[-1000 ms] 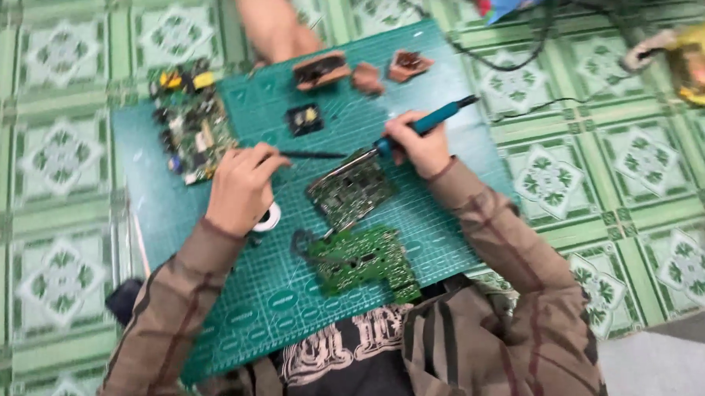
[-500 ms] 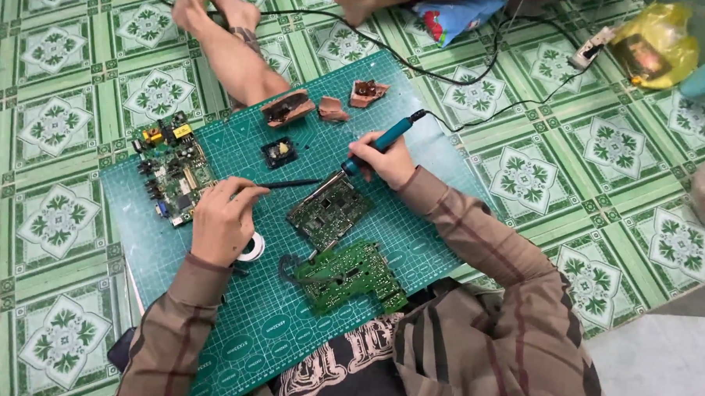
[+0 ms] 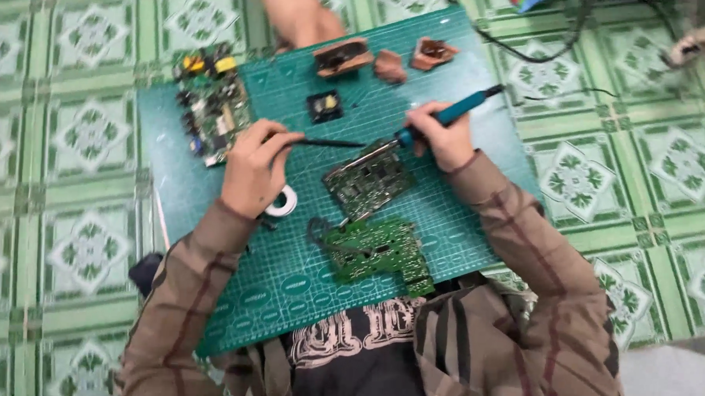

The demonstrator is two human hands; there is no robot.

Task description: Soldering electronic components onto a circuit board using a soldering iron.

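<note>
Green cutting mat (image 3: 212, 177) lies on a patterned green tile floor (image 3: 84, 48); the person sits at its near edge, both forearms in brown plaid sleeves stretched over it.

Right hand (image 3: 440, 139) is closed around the teal handle of a soldering iron (image 3: 449, 115). Iron slants down to the left, its tip at the upper right corner of a small dark circuit board (image 3: 366, 179) near the middle of the mat. Cord runs off the handle's far end toward the upper right.

Left hand (image 3: 253, 171) is curled around a thin dark tool (image 3: 327, 142), held roughly level and pointing right, its end close to the iron's tip just above the same board. Whether either tip touches the board cannot be told.

Just beside the left hand, on the near side, lies a small white solder reel (image 3: 283, 203). A bright green circuit board (image 3: 378, 250) lies nearer the person, just below the dark board, close to or touching it.

At the mat's far left corner: a larger board (image 3: 211, 107) with yellow and black parts. Along the far edge: three brown blocky parts (image 3: 385, 60) in a row, and a small black square part (image 3: 324, 106) just in front of them. Another person's bare limb (image 3: 296, 12) rests on the floor beyond the far edge.
</note>
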